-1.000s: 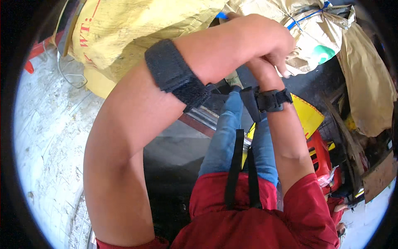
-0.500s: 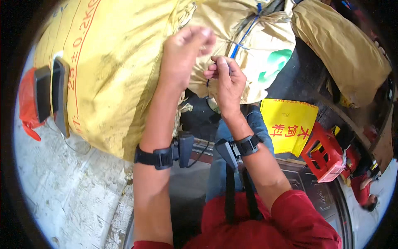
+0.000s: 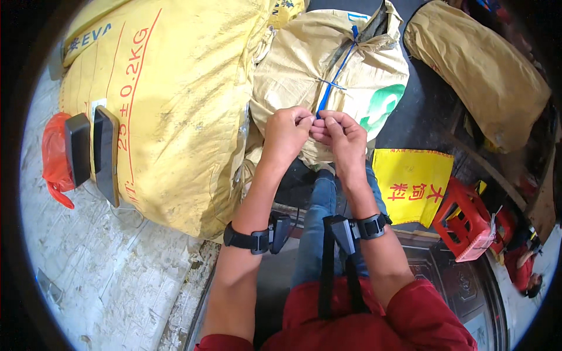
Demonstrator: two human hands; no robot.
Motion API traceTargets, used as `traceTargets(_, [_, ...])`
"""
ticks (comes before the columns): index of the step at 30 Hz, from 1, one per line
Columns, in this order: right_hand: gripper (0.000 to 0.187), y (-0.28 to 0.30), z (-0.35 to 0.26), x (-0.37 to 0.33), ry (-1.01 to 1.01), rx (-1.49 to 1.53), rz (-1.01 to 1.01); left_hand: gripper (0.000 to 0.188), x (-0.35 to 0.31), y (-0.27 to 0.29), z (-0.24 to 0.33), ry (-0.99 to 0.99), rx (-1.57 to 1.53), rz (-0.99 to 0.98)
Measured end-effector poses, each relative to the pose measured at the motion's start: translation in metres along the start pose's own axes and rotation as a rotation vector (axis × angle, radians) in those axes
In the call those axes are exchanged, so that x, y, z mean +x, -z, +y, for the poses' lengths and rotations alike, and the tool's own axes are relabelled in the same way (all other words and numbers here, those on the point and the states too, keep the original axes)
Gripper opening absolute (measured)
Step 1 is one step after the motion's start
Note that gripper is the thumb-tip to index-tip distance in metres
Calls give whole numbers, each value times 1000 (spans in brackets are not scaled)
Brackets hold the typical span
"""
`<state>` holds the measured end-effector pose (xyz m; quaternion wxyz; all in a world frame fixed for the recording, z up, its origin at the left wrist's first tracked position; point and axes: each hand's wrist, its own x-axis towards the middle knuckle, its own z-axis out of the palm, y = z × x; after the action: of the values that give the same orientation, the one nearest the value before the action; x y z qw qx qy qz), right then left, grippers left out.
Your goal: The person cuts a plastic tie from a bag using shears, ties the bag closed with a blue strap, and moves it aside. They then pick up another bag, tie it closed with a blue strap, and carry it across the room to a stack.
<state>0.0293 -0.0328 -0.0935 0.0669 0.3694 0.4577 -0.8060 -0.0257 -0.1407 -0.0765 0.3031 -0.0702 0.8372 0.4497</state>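
Observation:
In front of me lies a full beige sack (image 3: 293,67) with a green patch. A blue cord (image 3: 325,96) runs down its face, with a thinner piece crossing it. At the near end of that cord my left hand (image 3: 284,133) and my right hand (image 3: 348,140) meet, fingertips almost touching. Both hands are closed in a pinch on the cord; the bit between the fingers is mostly hidden. Each wrist wears a black strap with a small black device.
A large yellow sack (image 3: 181,111) bulges on my left, two dark flat objects (image 3: 105,158) and a red plastic bag (image 3: 57,158) beside it. To the right are a flat yellow bag (image 3: 410,181), a red stool (image 3: 465,219), another beige sack (image 3: 480,76) and a distant person (image 3: 523,269).
My left hand has come down and to the right to meet my right hand at the cord. My right hand has shifted slightly nearer and right, and the view has moved a little.

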Motion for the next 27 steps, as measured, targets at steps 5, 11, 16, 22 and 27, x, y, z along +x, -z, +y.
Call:
traceTargets(5, [14,-5,-17,13,309,-541,-118,20,1,9,-27,-27,-66,-142])
traceTargets(11, [13,-6,-3,3,283,-465,57,18,-5,6,-28,58,-162,-58])
traceTargets(16, [18,1,-13,-22,428,-1281,78,16,-13,-3,-40,-257,4,116])
traceTargets(22, [5,-37,39,-62,397,-1214,32,14,-9,14,-46,-58,-204,-136])
traceTargets(27, [11,-6,28,-41,284,-680,193,16,-16,18,-35,-28,-66,-149])
